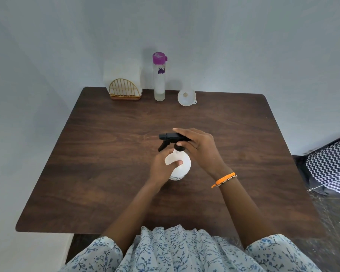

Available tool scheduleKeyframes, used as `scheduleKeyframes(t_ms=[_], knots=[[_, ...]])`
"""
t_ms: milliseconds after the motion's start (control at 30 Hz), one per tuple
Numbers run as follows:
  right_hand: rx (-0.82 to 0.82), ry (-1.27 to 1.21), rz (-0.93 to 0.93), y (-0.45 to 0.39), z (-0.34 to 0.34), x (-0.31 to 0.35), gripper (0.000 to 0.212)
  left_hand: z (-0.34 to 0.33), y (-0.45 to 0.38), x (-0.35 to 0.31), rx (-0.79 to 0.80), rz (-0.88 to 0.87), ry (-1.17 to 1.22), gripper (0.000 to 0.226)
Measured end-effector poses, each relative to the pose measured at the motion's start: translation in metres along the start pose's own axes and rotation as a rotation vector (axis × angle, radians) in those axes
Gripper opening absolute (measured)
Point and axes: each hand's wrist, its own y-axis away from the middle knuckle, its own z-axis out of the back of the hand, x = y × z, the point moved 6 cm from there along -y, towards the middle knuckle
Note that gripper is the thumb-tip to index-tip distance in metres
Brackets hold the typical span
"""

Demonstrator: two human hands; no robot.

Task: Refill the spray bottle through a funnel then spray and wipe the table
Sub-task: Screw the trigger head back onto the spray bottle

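While left grip (162, 165) wraps spray bottle (182, 165) body, right grip (199, 144) clasps trigger head (170, 139) (funnel (186, 97) well apart).

Looks like a plain room in a home, not a lab or shop. Shows a dark wooden worktop (126, 173) pushed into a corner of bare pale walls (243, 46), with a gold wire napkin holder (124, 90) stuffed with white tissues and a purple-capped drinking bottle (159, 76) at the far edge. Adds a zigzag-patterned cushion (331, 165) lying on the dark floor (334, 222) to the right.
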Motion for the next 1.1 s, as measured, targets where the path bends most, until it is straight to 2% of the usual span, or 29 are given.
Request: scheduleKeyframes(t_ms=[167,267,467,533,633,700,800,967,1100], knots=[[0.142,0.047,-0.054,-0.007,-0.005,0.004,0.032,0.0,-0.001,0.011,0.012,0.002,0.004,0.034],[0.224,0.065,-0.124,-0.008,-0.013,0.001,0.023,-0.001,0.001,0.014,0.014,0.01,0.031,0.041],[0.261,0.112,-0.298,-0.002,-0.016,-0.013,0.019,-0.001,-0.005,0.024,0.043,0.078,0.085,0.037],[0.251,0.144,-0.316,0.0,-0.015,-0.013,0.017,0.0,-0.006,0.027,0.038,0.067,0.078,0.036],[0.15,0.259,-0.349,0.003,-0.011,-0.009,0.014,-0.001,-0.005,0.026,0.037,0.033,0.088,0.033],[0.107,0.322,-0.379,0.002,-0.013,-0.006,0.02,-0.001,-0.005,0.027,0.025,0.055,0.072,0.032],[0.136,0.382,-0.399,-0.003,-0.019,-0.003,0.024,0.0,-0.006,0.029,0.025,0.038,0.009,0.046],[0.363,0.343,-0.534,-0.011,-0.029,-0.018,0.014,0.001,-0.009,0.034,0.042,0.038,-0.031,0.057],[0.591,-0.167,-0.659,-0.005,-0.029,-0.021,0.026,0.002,-0.012,0.031,0.038,0.034,-0.047,0.039]])
